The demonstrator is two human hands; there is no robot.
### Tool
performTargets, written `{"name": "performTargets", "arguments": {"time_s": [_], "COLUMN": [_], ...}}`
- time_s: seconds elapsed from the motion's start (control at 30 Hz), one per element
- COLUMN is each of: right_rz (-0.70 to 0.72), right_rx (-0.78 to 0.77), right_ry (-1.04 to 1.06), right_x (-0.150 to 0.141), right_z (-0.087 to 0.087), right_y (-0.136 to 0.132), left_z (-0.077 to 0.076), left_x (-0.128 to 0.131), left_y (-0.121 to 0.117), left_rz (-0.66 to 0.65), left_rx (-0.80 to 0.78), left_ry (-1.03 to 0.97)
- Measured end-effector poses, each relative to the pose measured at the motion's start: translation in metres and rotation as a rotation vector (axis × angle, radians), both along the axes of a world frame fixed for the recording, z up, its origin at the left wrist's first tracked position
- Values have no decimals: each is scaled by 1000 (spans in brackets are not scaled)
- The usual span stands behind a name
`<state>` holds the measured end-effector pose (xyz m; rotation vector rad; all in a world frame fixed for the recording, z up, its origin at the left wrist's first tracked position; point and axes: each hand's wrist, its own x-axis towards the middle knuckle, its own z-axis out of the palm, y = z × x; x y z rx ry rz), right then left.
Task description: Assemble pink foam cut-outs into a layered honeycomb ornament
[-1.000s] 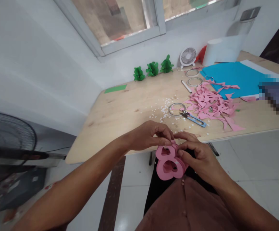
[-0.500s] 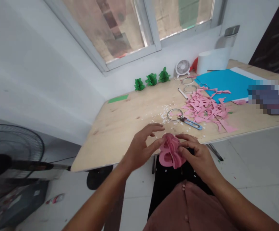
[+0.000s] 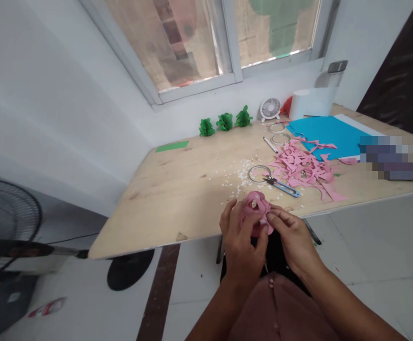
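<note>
A layered pink paper flower (image 3: 258, 201) is held at the table's front edge, above my lap. My left hand (image 3: 240, 237) wraps round its left side, fingers curled over the layers and covering part of them. From the right, my right hand (image 3: 291, 237) pinches the flower's edge between thumb and fingers. Just beyond the flower lie blue-handled thread snips (image 3: 282, 186), their dark blades touching a ring-shaped roll (image 3: 259, 174). Small white paper bits (image 3: 240, 175) are scattered to the left of the roll.
Pink paper scraps (image 3: 304, 161) are heaped on the table (image 3: 156, 199), beside blue sheets (image 3: 327, 135). Several green paper pieces, one a folded cluster (image 3: 224, 121), line the wall near a small white fan (image 3: 270, 110). A large floor fan (image 3: 10, 218) stands at left.
My left hand has moved right and down and closed round the flower. The flower has turned, showing a different side. My right hand keeps its pinch. The view has shifted slightly.
</note>
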<state>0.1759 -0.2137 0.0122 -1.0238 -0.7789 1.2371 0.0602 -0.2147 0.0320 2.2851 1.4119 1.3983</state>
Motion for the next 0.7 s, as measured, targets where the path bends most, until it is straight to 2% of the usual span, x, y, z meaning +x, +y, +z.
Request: {"name": "performTargets", "arguments": {"time_s": [0.17, 0.4, 0.57, 0.7], "right_rz": [44, 43, 14, 7], "right_rx": [-9, -86, -100, -110], "right_ry": [163, 188, 204, 237], "right_x": [-6, -7, -6, -6], "right_z": [6, 1, 2, 4], "right_y": [1, 9, 14, 18], "left_z": [-6, -8, -8, -7], "left_x": [1, 0, -5, -10], "left_y": [5, 11, 14, 20], "left_rz": [54, 23, -18, -17], "left_rx": [119, 91, -8, -212], "left_ry": [29, 38, -130, -349]}}
